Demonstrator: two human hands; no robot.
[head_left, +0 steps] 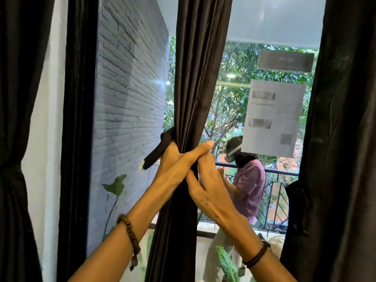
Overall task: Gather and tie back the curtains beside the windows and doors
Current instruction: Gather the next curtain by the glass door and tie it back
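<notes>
Daylight comes through a tall window whose black frame (77,119) stands at the left, with a grey brick wall (130,88), trees and a balcony railing (281,180) showing beyond the glass. A person in a pink top (251,180) bends over out on the balcony. A pale paper sheet (272,119) and a dark label (285,61) above it are stuck to the glass near its right side.

Three dark curtains hang in front of the window. The left curtain (16,119) is cinched in at its lower part, and the right curtain (341,139) hangs along the right edge of the glass. The middle curtain (195,88) hangs before the centre of the glass, pulled into a narrow pleated bundle that is tightest where both hands meet.

The left hand (177,161) grips this bundle, its fingers (203,146) wrapped round it from the left and reaching across the front. A black tie-back strap (156,151) passes under that hand, and its free end juts out down and to the left. The right hand (205,186) sits just below and right of the left one, touching it, its curled fingers (205,161) and thumb pinching the dark cloth at the front of the bundle.

A beaded bracelet (130,233) circles the left wrist, and a dark band (256,257) circles the right. Green leaves (116,185) show behind the glass low on the left.
</notes>
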